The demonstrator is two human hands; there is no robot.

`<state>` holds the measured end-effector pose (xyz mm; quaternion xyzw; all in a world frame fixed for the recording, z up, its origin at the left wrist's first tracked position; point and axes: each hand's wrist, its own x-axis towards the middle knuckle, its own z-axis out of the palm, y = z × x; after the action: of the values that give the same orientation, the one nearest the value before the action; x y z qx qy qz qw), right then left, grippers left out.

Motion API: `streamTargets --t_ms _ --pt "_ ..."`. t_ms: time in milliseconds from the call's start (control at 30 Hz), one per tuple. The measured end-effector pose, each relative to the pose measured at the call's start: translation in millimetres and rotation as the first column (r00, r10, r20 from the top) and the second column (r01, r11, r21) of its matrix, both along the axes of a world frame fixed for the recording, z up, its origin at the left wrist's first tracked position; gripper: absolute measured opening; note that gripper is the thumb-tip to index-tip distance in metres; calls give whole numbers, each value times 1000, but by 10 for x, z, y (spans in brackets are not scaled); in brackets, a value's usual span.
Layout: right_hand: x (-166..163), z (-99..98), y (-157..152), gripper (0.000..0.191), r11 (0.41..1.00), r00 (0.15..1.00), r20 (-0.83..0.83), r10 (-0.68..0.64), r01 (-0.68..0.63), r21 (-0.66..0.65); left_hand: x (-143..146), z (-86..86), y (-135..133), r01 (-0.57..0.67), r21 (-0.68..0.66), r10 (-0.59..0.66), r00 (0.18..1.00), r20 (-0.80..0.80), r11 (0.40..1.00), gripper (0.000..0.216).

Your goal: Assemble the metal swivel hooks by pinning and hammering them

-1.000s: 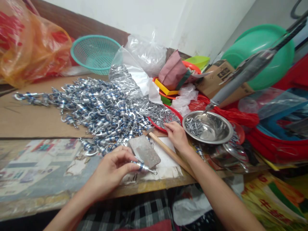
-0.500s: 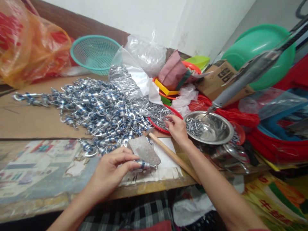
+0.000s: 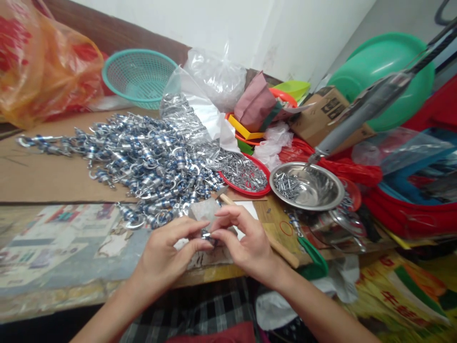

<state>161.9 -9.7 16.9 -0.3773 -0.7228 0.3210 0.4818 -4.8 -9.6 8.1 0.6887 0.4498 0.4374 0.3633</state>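
My left hand is closed on a small silver hook bolt with blue bands, mostly hidden by the fingers. Against its other end, my right hand pinches with thumb and forefinger; what lies between those fingertips is too small to make out. Both hands meet just over a grey stone or metal block near the table's front edge. Partly beneath the right hand lies a hammer, its wooden handle pointing towards me. A large heap of similar hook bolts spreads beyond the left hand.
Small metal pins fill a red tray behind the hands. Right of it stands a steel bowl holding more pins, with a grey power tool slanting above. A turquoise basket sits at the back, and a green-handled tool lies at right.
My right hand has come back from the red tray to the hook bolt at my left hand's fingertips. The left hand has kept its grip, nearly in place.
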Motion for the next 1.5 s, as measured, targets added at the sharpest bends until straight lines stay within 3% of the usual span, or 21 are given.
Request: streamTargets --t_ms 133,233,367,500,633,733,867,967,1067,1167,1300,1500 --pt "9 -15 -91 24 998 999 3 -53 53 31 -3 15 -27 7 -60 -4 999 45 998 13" --pt "58 -64 -165 32 978 989 91 -118 100 184 -11 40 -53 -21 -173 46 989 139 985 10" --pt "162 -119 -199 30 849 938 315 -144 -46 526 -23 113 -56 1 -221 29 991 132 975 12" --pt "219 -79 -177 25 762 891 414 -187 -134 634 -21 160 -37 3 -154 1 1000 28 988 14" --pt "219 -46 -155 25 760 895 421 -149 -169 628 -27 127 -38 11 -97 -8 1000 23 995 15" --pt "195 -77 -166 30 800 907 395 -144 -128 587 -36 104 -47 0 -115 6 999 53 993 15" --pt "135 -120 -186 31 894 957 268 -106 -26 447 -26 119 -67 16 -264 4 997 73 964 17" --pt "88 -120 -191 23 941 983 150 -102 47 335 6 111 -101 26 -425 68 976 205 905 20" --pt "41 -130 -214 19 943 978 134 -158 109 314 32 64 -134 26 -506 159 934 319 862 50" --pt "-25 -202 -265 18 911 931 219 -293 202 360 30 19 -130 16 -527 177 933 315 850 44" --pt "-108 -394 -286 50 898 846 325 -422 340 279 16 20 -75 128 -574 141 905 401 809 49" --pt "3 -563 -108 51 958 904 343 -254 186 219 45 54 11 171 -615 146 891 430 770 50"
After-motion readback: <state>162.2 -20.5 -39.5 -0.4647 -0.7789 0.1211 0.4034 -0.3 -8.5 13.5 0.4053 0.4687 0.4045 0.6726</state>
